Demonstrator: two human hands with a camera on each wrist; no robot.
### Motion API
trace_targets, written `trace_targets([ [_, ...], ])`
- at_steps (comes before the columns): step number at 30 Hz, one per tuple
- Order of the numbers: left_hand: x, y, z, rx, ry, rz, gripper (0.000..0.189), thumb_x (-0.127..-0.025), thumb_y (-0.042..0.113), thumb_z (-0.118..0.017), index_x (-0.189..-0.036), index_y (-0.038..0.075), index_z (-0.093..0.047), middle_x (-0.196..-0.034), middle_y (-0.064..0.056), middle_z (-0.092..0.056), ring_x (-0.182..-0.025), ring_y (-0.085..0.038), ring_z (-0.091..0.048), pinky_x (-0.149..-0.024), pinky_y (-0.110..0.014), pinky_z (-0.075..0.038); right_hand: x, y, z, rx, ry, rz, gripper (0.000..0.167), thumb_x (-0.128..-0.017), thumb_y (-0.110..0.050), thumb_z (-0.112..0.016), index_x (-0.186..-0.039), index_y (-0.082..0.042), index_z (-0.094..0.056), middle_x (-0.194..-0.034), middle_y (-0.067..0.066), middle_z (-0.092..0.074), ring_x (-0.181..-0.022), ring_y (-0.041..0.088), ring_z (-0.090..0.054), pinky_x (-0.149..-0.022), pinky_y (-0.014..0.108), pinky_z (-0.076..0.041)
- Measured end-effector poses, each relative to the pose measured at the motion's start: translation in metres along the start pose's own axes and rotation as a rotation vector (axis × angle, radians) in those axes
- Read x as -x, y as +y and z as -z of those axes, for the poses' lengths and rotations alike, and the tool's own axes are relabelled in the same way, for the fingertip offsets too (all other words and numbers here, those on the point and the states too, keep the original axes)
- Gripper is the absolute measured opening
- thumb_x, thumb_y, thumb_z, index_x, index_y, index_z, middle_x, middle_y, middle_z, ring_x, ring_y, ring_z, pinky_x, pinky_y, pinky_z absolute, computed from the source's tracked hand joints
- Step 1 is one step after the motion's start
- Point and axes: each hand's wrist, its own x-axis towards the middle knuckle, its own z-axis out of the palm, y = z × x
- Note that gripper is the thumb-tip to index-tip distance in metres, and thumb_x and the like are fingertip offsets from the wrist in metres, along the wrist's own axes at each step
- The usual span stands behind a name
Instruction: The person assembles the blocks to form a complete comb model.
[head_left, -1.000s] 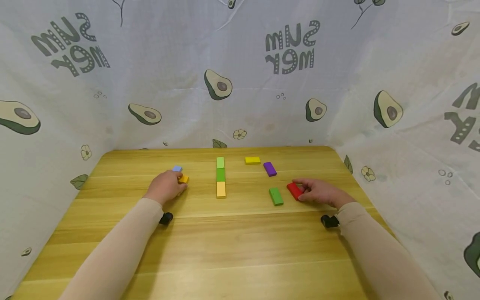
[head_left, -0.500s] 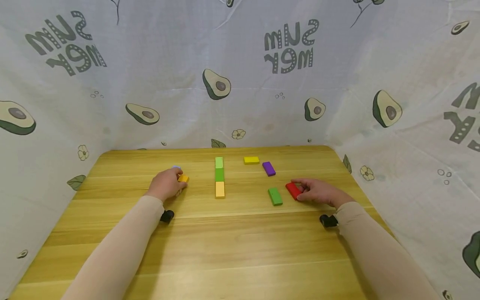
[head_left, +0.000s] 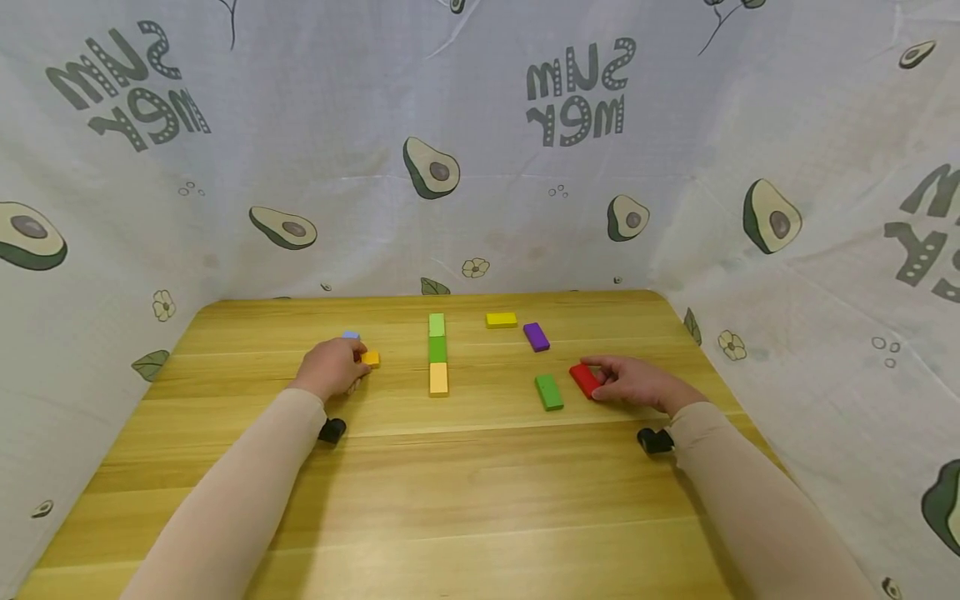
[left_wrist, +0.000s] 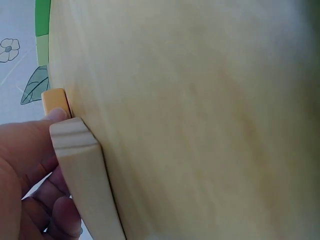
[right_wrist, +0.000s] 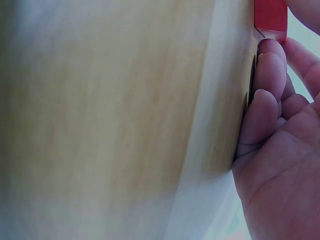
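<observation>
My left hand (head_left: 330,369), at the left of the table, has its thumb and index finger at the near end of a small orange block (head_left: 371,359). A blue block (head_left: 351,335) peeks out just beyond its knuckles. In the left wrist view, a plain wood block (left_wrist: 87,175) lies in front of the curled fingers (left_wrist: 65,215); the head view hides it. To the right, my right hand (head_left: 637,385) pinches a red block (head_left: 585,381) between thumb and fingers, low at the tabletop. The right wrist view shows only one end of this red block (right_wrist: 271,15).
Midway between the hands, a light green block (head_left: 437,324), a green block (head_left: 437,349) and a pale orange block (head_left: 438,380) form a straight column. Yellow (head_left: 501,320), purple (head_left: 536,337) and green (head_left: 549,392) blocks lie loose. A printed cloth (head_left: 480,150) surrounds the table.
The orange block has slid slightly right at the left fingertips, and the left hand has shifted a little. The right hand stays on the red block. The whole head view has drifted slightly.
</observation>
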Motion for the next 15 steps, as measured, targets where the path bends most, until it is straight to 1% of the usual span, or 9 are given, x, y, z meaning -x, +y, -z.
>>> trace_targets([
  [8, 0.004, -0.002, 0.001, 0.005, 0.009, -0.023, 0.043, -0.104, 0.029, -0.068, -0.137, 0.001, -0.066, -0.124, -0.016, -0.074, -0.112, -0.035, -0.068, -0.102, -0.055, -0.053, -0.002, 0.001, 0.000, 0.017, 0.002, 0.007, 0.075, -0.095, -0.025, -0.078, -0.158, -0.005, -0.045, -0.118, 0.013, -0.061, -0.104, 0.025, -0.054, -0.090, 0.034, -0.046],
  [12, 0.007, 0.000, 0.002, 0.018, 0.009, -0.034, 0.043, -0.104, 0.030, -0.069, -0.135, 0.001, -0.067, -0.124, -0.016, -0.074, -0.112, -0.034, -0.068, -0.103, -0.054, -0.053, -0.003, 0.003, 0.000, 0.014, 0.004, 0.014, 0.073, -0.095, -0.024, -0.077, -0.158, -0.004, -0.045, -0.116, 0.012, -0.061, -0.103, 0.025, -0.054, -0.090, 0.034, -0.046],
  [15, 0.011, 0.003, 0.003, 0.025, 0.015, -0.054, 0.042, -0.103, 0.030, -0.070, -0.133, 0.001, -0.068, -0.121, -0.015, -0.074, -0.110, -0.033, -0.069, -0.101, -0.052, -0.054, -0.003, 0.003, 0.001, 0.011, 0.002, 0.019, 0.073, -0.096, -0.024, -0.078, -0.158, -0.004, -0.045, -0.117, 0.013, -0.061, -0.104, 0.025, -0.054, -0.090, 0.034, -0.046],
])
